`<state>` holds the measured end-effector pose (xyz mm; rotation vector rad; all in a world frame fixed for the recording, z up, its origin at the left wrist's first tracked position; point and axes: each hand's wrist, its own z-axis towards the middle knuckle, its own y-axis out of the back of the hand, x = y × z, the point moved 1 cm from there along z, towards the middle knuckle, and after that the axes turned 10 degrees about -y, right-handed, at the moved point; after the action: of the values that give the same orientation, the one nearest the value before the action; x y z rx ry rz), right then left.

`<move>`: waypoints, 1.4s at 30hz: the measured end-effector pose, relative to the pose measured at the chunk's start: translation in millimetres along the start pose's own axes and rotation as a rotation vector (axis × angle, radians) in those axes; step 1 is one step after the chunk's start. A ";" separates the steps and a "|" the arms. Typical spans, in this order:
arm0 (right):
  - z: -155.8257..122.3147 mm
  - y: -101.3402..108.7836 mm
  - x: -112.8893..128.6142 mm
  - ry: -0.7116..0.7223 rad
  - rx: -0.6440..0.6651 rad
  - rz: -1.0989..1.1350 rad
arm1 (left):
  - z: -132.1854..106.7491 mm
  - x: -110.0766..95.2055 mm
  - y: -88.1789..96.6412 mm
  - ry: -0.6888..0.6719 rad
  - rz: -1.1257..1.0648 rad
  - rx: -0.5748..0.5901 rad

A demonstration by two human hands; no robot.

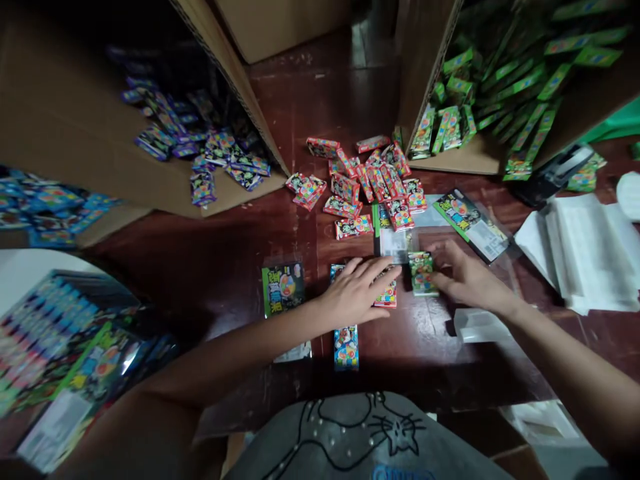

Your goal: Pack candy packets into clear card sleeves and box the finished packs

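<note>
My left hand [357, 290] lies flat, fingers stretched out, over a red packet [387, 297] and the top of a blue packet [346, 347] on the dark red table. My right hand [467, 280] rests beside it, fingers curled on the edge of a green packet [423, 273]. Just behind the hands lies a clear bag with a printed card [395, 241]. A pile of red packets [373, 183] sits further back. A green header card [283, 288] lies left of my left hand.
A cardboard box with purple packets [200, 150] stands at the back left, a box of green packets [500, 93] at the back right. Blue packets [50, 207] lie far left. White paper stacks [585, 250] are right. Filled bags [60, 360] pile at the lower left.
</note>
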<state>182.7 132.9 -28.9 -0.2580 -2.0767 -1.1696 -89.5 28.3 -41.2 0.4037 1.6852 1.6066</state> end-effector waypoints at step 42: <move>-59.4 -73.0 96.5 0.343 0.028 -0.020 | -94.4 -62.8 26.5 0.241 0.178 -0.510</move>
<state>107.2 27.3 7.5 -0.0198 -1.7953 -1.1096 -121.1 -77.7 -4.6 0.1057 1.3592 2.2097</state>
